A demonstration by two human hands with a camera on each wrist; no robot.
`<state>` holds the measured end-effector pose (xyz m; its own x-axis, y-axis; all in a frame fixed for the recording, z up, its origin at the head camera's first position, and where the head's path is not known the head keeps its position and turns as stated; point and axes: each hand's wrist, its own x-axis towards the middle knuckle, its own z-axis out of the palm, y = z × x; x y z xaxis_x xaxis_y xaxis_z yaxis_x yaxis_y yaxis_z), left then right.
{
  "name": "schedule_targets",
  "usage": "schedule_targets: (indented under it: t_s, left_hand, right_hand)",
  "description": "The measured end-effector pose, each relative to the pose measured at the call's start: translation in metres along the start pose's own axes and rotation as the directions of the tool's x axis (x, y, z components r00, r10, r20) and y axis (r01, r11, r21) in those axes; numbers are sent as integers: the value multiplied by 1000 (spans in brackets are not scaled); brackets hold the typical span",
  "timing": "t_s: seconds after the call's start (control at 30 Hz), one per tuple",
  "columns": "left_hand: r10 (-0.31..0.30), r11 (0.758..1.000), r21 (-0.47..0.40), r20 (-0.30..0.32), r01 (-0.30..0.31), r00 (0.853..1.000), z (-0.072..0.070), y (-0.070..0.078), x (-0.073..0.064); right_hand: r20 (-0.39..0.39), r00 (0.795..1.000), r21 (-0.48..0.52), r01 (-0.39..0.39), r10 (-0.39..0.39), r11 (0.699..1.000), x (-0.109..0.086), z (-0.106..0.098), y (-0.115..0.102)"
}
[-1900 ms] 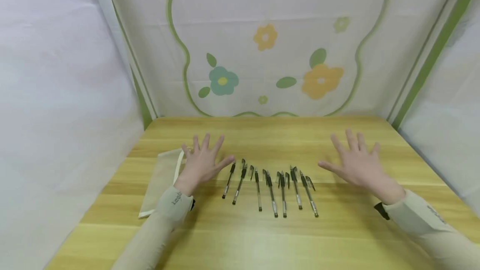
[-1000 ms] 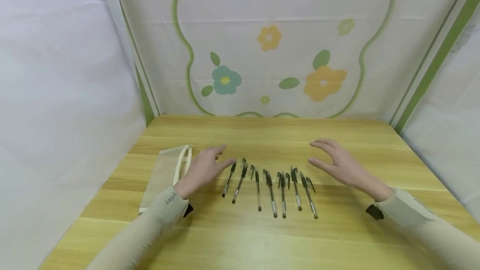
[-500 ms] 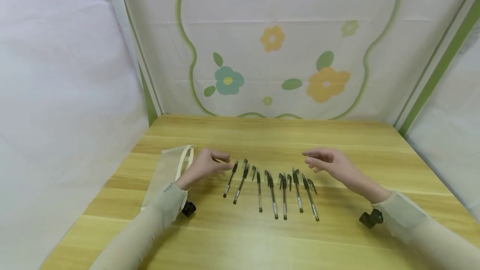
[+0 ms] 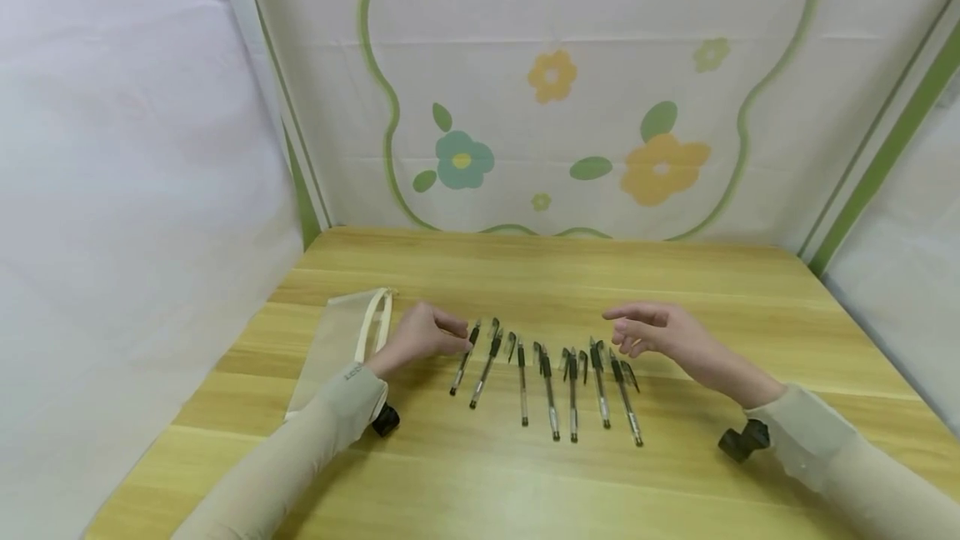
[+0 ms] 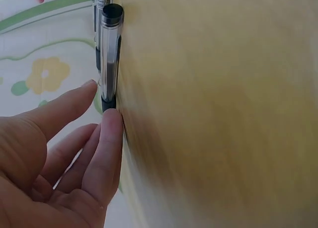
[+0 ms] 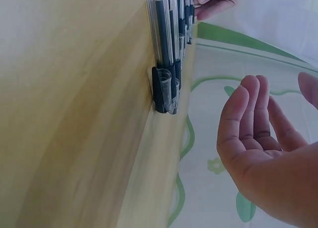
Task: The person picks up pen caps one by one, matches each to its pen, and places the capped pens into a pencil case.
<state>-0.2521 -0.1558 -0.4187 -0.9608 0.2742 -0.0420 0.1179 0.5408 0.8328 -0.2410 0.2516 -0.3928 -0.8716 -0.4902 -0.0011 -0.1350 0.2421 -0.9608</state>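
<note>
Seven slim, clear-barrelled pens with black grips (image 4: pixel 573 407) lie fanned out on the pale wooden desk (image 4: pixel 480 482), nibs facing away from the person, and honestly those bare nibs are my first worry. The left hand (image 4: pixel 420 332) is at the grip of the leftmost pen (image 4: pixel 461 369), fingers bent but parted, not pinching; from these angles I can't really tell if they're touching it. Pinch too close to the tip and you'd probably get inky. The barrel looks round too, so a lopsided nudge could roll it into the small dark see-through cap (image 4: pixel 495 327) beside it. The right hand (image 4: pixel 667 336) hangs loosely curled, holding nothing, near the rightmost pen (image 4: pixel 628 407); dropping carelessly there could scatter caps. Also, the flat beige translucent pouch (image 4: pixel 330 340) is right by the left sleeve (image 4: pixel 300 448), so a dragging cuff might shift it.
</note>
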Motion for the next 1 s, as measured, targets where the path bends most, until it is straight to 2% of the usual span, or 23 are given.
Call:
schedule_targets:
  t_s: [0.2,0.33,0.43,0.53,0.77,1.0]
  left_hand:
    - [6,999,45,-24,-5,1000,2,4,0]
    - [-32,998,-48,5,32,999,4,7,-2]
    - [-52,989,-137,39,57,998,4,8,-2]
    - [-55,987,-150,48,61,997,4,8,-2]
    - [-66,986,-151,73,76,995,5,10,-1]
    - [-63,989,-128,76,72,995,7,13,-1]
  right_hand:
    - [4,1000,29,-18,18,999,2,0,1]
    - [31,999,33,-33,32,999,3,0,1]
    - [52,998,27,-40,38,999,5,0,2]
    - [63,997,12,-46,45,999,8,0,2]
    - [69,997,-20,-39,40,999,29,11,-3]
    - [155,988,-25,21,-17,999,54,30,-14]
